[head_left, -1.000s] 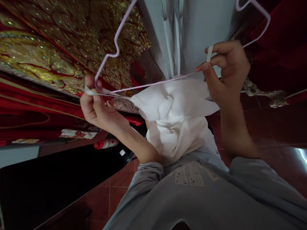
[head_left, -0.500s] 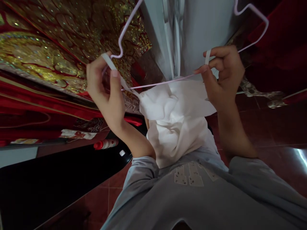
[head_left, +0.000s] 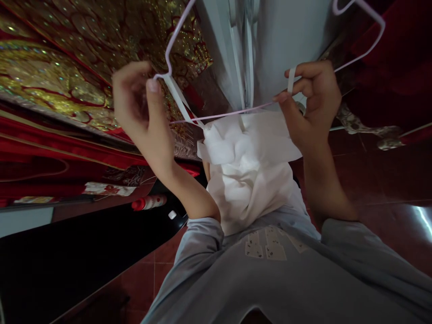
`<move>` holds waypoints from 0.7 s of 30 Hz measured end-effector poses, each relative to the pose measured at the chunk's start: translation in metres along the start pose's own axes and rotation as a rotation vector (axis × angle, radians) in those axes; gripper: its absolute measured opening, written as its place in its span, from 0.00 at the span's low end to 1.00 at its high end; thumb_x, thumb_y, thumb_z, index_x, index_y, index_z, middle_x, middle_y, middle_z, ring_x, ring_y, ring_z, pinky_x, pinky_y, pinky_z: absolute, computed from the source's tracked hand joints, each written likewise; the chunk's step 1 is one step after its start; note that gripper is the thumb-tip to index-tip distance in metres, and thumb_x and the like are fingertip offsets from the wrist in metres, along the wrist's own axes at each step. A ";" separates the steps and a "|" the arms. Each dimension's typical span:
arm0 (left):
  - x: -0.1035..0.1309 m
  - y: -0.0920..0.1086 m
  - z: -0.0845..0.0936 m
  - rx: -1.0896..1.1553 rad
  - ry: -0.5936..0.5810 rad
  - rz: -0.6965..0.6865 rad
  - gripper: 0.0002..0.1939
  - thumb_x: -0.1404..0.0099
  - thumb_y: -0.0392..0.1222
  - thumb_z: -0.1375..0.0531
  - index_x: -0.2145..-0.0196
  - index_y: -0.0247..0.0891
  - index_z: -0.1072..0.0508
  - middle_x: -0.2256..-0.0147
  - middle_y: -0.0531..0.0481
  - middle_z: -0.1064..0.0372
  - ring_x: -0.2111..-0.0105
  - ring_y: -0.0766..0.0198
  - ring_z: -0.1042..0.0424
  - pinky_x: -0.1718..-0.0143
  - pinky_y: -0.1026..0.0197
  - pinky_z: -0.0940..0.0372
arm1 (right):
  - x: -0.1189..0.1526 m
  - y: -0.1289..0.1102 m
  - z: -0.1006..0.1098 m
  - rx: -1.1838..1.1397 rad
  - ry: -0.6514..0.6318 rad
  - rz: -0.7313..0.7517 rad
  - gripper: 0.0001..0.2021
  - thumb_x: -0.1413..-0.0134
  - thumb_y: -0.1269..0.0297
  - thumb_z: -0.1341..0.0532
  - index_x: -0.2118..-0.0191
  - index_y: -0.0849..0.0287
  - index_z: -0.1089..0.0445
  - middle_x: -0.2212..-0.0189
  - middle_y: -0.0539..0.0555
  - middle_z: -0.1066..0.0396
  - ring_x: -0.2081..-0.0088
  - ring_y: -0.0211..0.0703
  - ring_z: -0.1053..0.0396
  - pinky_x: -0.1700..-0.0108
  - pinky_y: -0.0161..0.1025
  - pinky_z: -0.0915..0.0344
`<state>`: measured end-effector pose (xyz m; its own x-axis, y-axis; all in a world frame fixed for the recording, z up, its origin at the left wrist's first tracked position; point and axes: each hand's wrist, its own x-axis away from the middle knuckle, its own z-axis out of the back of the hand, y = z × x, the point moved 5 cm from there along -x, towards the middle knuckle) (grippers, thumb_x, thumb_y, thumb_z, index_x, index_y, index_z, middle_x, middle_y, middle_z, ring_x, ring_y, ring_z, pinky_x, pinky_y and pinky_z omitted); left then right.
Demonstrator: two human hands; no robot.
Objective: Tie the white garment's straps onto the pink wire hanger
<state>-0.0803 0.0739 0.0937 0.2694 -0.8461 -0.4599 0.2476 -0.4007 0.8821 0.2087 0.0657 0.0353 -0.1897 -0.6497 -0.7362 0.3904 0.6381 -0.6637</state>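
Observation:
A pale pink wire clothes hanger (head_left: 222,116) spans between my hands. My left hand (head_left: 145,112) is closed around its left end, thumb by the wire; the curled fingers are partly hidden and blurred. Beside the thumb, a white strap (head_left: 178,98) hangs over the hanger's left notch and runs down to a white garment (head_left: 249,144). My right hand (head_left: 312,99) pinches the hanger's lower bar and has a second white strap (head_left: 291,81) stretched across its fingers. The garment hangs below the bar, in front of my body.
Red and gold sequinned garments (head_left: 84,85) hang at the left. Below them a black surface (head_left: 84,252) carries a red-capped bottle (head_left: 150,202) and a small white case (head_left: 172,215). Grey doors with long handles (head_left: 248,54) stand ahead. Dark red cloth (head_left: 398,67) is at the right.
My left hand has let go of the left strap and shifted slightly left. That strap now lies over the hanger's notch. The hanger's right shoulder has moved slightly; the right hand keeps its grip.

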 end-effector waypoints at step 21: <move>0.049 -0.043 -0.037 0.401 0.138 0.035 0.10 0.19 0.45 0.45 0.61 0.45 0.30 0.68 0.50 0.24 0.67 0.60 0.25 0.58 0.56 0.28 | -0.010 0.022 0.055 -0.021 0.411 0.287 0.12 0.32 0.66 0.36 0.51 0.42 0.17 0.56 0.39 0.18 0.53 0.37 0.19 0.45 0.37 0.25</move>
<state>-0.0429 0.0627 0.0289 0.3999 -0.8177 -0.4140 -0.1384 -0.5004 0.8547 0.2687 0.0638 0.0356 -0.4181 -0.2333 -0.8780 0.4613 0.7780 -0.4264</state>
